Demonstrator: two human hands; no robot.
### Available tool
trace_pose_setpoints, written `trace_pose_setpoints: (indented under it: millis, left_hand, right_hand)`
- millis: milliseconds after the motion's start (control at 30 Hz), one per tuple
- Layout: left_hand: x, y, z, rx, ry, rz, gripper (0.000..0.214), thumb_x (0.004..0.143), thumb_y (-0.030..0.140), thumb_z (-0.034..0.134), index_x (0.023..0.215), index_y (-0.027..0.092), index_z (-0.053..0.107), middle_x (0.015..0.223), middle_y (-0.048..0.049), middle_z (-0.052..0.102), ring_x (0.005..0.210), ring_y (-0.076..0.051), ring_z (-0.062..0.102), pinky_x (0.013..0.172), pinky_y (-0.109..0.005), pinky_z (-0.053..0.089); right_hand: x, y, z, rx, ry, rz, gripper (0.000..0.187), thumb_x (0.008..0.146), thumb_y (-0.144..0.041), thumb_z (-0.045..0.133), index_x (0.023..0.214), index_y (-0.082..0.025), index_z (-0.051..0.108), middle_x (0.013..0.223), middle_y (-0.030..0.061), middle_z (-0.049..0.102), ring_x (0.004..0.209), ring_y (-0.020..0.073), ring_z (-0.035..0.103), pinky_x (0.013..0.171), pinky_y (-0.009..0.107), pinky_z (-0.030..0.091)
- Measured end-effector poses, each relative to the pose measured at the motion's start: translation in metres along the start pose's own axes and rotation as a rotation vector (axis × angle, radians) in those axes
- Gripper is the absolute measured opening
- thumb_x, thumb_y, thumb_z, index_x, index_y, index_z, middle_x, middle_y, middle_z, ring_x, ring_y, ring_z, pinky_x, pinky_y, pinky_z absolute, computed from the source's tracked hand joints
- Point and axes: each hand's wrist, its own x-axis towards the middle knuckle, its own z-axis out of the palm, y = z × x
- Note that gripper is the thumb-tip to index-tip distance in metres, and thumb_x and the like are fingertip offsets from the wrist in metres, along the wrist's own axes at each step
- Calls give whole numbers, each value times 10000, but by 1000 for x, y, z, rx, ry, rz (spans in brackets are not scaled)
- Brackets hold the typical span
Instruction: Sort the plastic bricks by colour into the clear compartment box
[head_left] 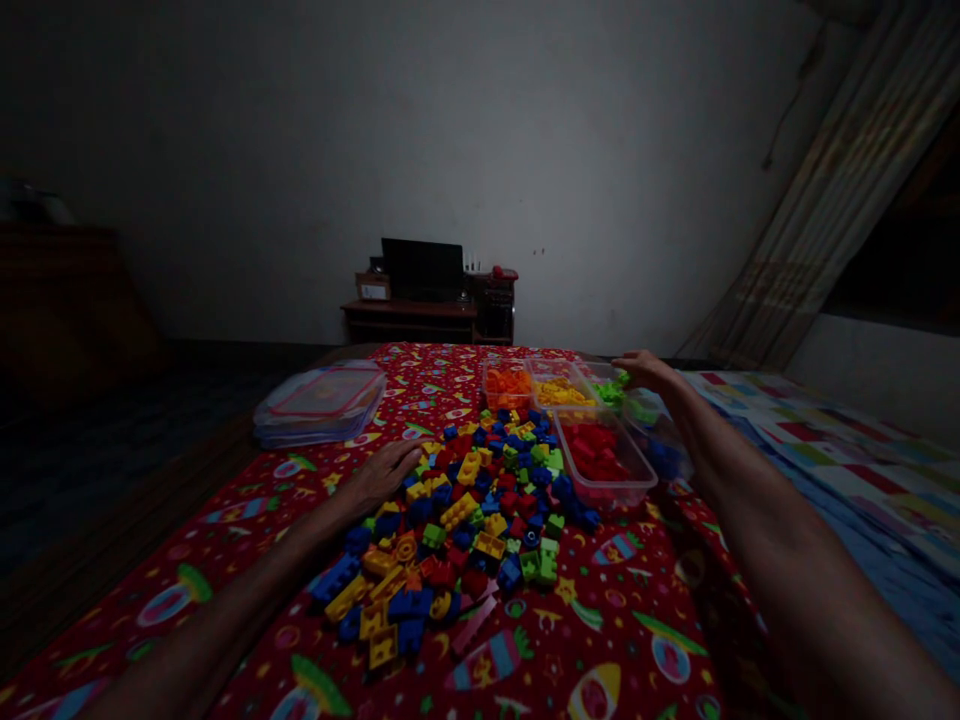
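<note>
A large heap of mixed toy building bricks (pixel 465 510) in blue, yellow, red, green and orange lies on a red patterned cloth (pixel 262 590). At the heap's left edge rests my left hand (pixel 391 468), its fingers stretched out low against the bricks. My right hand (pixel 645 368) is over the clear tub of green bricks (pixel 611 390), fingers extended and partly spread just above them. Beside it stand tubs of orange bricks (pixel 508 388), yellow bricks (pixel 562 392) and red bricks (pixel 596 452). Blue bricks (pixel 664 458) show in another tub, partly behind my right forearm.
A stack of clear plastic lids (pixel 321 400) sits on the cloth at the left. Against the far wall, a low desk (pixel 409 318) carries a monitor (pixel 422 268). At the right are a patchwork-patterned surface (pixel 847 430) and a curtain (pixel 817 220).
</note>
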Motion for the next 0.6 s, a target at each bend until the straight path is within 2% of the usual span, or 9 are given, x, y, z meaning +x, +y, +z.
trace_pose_setpoints:
  millis: [100,200,300,367,433,533,600]
  left_hand:
    - [0,0,0,-3,7,8,620,862,593,269,1166,183,621,1197,-98,650,1075,-254,584,957,-356,441]
    - [0,0,1,-15,24,10,626,851,625,275,1138,200,634,1172,-90,662,1060,-254,590,947,-354,447]
    - [0,2,0,-26,31,3,629,842,639,284,1124,201,638,1154,-84,668,1036,-253,595,939,-352,450]
    - [0,4,-1,-41,21,-6,625,840,634,296,1125,190,633,1159,-89,664,1040,-257,593,938,-357,450]
    - [-1,6,-3,-58,6,-20,626,835,635,305,1106,179,637,1148,-96,666,1036,-265,595,933,-366,453]
    - [-1,9,-5,-71,-26,-34,644,837,639,290,1078,162,648,1119,-104,673,1019,-275,605,923,-385,461]
    - [0,12,-6,-83,-36,-23,663,844,630,281,1116,140,635,1136,-118,664,1033,-278,604,926,-393,462]
  right_hand:
    - [4,-1,3,-76,35,25,246,634,-220,769,764,-87,607,597,7,541,509,97,507,458,236,497]
    - [-9,-6,20,-52,27,-18,216,711,-180,707,872,-62,625,678,46,602,557,102,565,541,252,534]
    - [-40,-16,47,71,-166,-117,160,790,-137,592,921,-60,644,694,65,645,604,114,625,635,264,549]
    - [-66,-23,67,59,-296,-211,189,810,-130,534,934,-63,661,692,73,667,628,127,644,661,269,542]
    - [-92,-27,87,-80,-373,-358,220,818,-152,505,922,-78,684,722,75,686,673,145,651,668,265,522]
    - [-123,-26,110,-388,-406,-605,243,823,-169,487,904,-102,707,798,74,700,731,160,638,695,258,473]
    - [-137,-22,122,-545,-440,-691,247,816,-170,508,955,-111,703,869,87,702,791,177,631,730,262,448]
